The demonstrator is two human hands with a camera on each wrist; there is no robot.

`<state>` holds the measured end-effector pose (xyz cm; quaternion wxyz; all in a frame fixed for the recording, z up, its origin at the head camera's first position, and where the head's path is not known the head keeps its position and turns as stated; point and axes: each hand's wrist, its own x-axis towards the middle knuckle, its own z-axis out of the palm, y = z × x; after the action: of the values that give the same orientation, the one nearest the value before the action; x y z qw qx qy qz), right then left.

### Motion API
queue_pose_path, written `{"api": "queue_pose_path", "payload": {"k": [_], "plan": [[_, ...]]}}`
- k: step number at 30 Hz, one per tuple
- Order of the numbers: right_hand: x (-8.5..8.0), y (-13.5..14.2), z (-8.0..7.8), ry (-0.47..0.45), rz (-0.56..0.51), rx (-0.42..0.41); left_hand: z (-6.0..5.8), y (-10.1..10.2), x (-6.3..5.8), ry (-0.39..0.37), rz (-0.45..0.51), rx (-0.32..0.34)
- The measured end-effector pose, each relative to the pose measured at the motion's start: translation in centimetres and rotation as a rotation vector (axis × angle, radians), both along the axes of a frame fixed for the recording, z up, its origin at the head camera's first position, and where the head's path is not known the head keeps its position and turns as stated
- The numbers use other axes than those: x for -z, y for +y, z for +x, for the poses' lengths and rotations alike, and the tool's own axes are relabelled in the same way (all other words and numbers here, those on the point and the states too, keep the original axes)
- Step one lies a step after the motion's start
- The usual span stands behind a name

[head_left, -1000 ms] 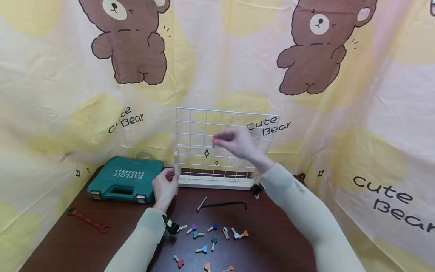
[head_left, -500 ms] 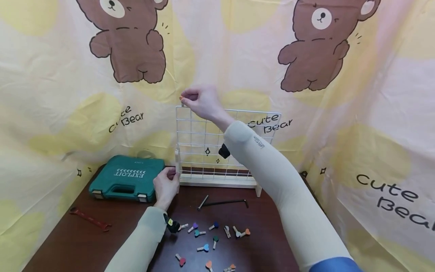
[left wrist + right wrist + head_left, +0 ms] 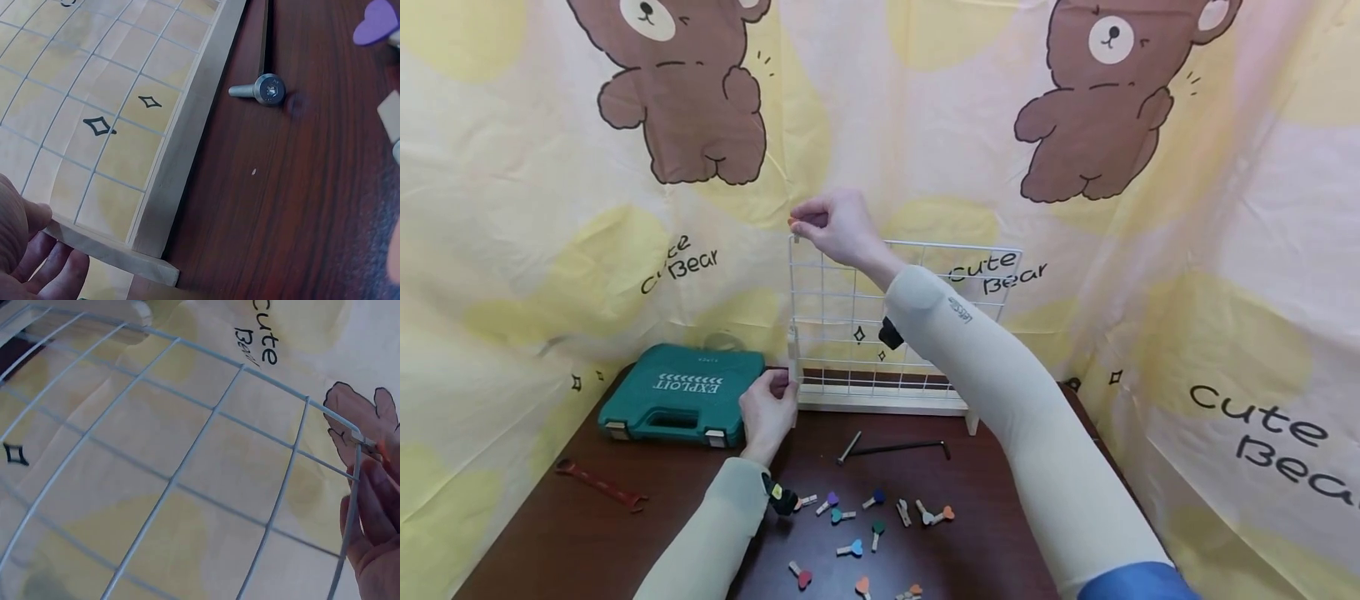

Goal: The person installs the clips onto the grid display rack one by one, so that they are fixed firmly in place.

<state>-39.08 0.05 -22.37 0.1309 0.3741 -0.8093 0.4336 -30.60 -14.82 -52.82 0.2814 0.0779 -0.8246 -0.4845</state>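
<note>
A white wire grid point(image 3: 955, 247) stands upright in a pale wooden base point(image 3: 883, 405). At its top left corner my right hand point(image 3: 842, 229) pinches a small wooden clothespin point(image 3: 366, 441), whose orange top shows at the fingertips in the head view. The clothespin's tip meets the corner wire in the right wrist view. Lower down, my left hand point(image 3: 767, 417) holds the base's left wooden upright point(image 3: 106, 251) between thumb and fingers. Several more clothespins with coloured heart tops, among them a light blue one point(image 3: 853, 547) and a red one point(image 3: 803, 577), lie scattered on the table in front.
On the left lie a green tool case point(image 3: 688, 387) and a red wrench point(image 3: 601, 484). A metal bolt point(image 3: 848, 448) and a black hex key point(image 3: 898, 448) rest before the grid. Behind the brown table point(image 3: 535, 550) hangs a bear-print cloth point(image 3: 910, 108).
My right hand has moved up and left with the clothespin, from before the grid's middle to its top left corner, then slightly further left. The left hand keeps its hold.
</note>
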Motion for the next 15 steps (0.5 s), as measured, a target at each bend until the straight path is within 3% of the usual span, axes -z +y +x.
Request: {"api": "queue_pose_path", "payload": {"k": [4, 8, 11, 15], "plan": [[0.8, 2.4, 1.2, 0.145, -0.045, 0.034, 0.0, 0.0, -0.1, -0.001, -0.004, 0.014], [3.1, 6.6, 3.2, 0.275, -0.068, 0.068, 0.0, -0.1, 0.0, -0.003, -0.008, 0.018], [6.5, 10.4, 4.8, 0.300, -0.018, 0.026, -0.1, 0.0, 0.1, -0.005, -0.013, 0.021], [12.7, 15.3, 6.9, 0.166, 0.099, -0.059, -0.1, -0.1, 0.1, -0.012, -0.003, 0.015]]}}
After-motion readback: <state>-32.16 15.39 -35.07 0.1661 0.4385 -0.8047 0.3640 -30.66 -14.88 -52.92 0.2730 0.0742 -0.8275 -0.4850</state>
